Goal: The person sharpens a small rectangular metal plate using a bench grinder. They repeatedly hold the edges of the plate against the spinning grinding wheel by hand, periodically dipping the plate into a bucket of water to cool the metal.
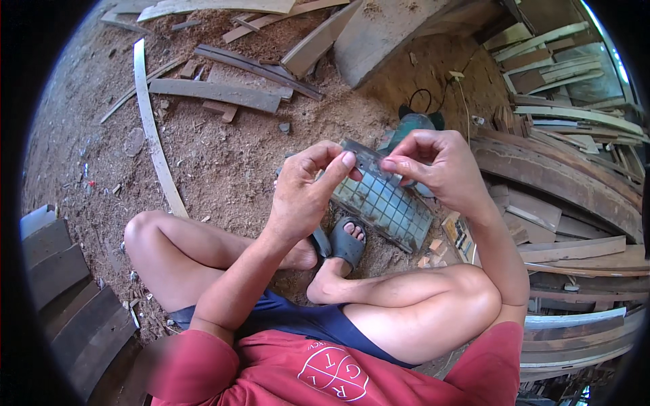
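Observation:
In front of me, my left hand (pixel 306 186) is closed, thumb and fingers pinching the end of a dark flat strip (pixel 369 161). My right hand (pixel 441 162) is also closed, its thumb and forefinger pressed together at the strip's other side; whatever lies between those fingertips is too small to make out. Below both hands, a pale panel with a dark square grid (pixel 389 206) rests tilted on the ground by my sandalled foot (pixel 349 242). Behind the right hand sits a green power tool (pixel 413 125), partly hidden, with a dark cord.
Sawdust-covered ground (pixel 223 159) surrounds me. A long thin curved board (pixel 153 125) lies to the left, with planks (pixel 217 93) beyond it. Stacked timber (pixel 562 169) lines the right side, and dark boards (pixel 61 271) stand at the left edge. Small wood blocks (pixel 437 248) lie near the panel.

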Action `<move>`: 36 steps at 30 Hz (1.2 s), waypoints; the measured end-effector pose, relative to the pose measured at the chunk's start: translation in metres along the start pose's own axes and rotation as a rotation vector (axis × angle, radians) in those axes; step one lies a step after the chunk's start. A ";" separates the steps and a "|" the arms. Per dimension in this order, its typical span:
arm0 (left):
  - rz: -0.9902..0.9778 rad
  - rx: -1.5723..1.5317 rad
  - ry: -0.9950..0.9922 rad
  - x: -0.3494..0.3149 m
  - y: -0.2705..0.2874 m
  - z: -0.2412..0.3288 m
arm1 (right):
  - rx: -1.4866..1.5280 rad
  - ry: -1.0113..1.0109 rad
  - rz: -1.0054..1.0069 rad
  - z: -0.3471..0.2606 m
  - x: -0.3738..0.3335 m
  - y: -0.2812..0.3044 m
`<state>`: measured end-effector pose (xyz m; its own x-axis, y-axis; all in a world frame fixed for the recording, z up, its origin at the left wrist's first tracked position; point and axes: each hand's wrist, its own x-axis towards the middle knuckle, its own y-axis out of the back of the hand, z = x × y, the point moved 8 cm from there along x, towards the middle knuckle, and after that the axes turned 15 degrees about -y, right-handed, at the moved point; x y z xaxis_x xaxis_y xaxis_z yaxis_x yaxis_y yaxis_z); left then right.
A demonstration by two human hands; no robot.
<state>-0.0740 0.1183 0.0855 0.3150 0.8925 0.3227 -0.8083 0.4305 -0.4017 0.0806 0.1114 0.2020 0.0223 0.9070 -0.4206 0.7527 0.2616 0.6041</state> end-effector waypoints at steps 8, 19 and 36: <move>0.059 -0.011 -0.010 0.003 0.006 -0.002 | 0.125 -0.041 -0.078 0.016 0.002 0.002; -0.095 0.257 -0.074 -0.001 -0.004 0.006 | 0.071 0.009 -0.032 0.007 0.008 -0.012; -0.102 -0.204 0.076 0.000 -0.020 -0.019 | 0.696 -0.237 -0.535 0.061 0.008 -0.032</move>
<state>-0.0483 0.1119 0.0771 0.4328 0.8470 0.3086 -0.6551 0.5307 -0.5379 0.0968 0.0897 0.1382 -0.3675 0.6099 -0.7021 0.9271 0.2999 -0.2247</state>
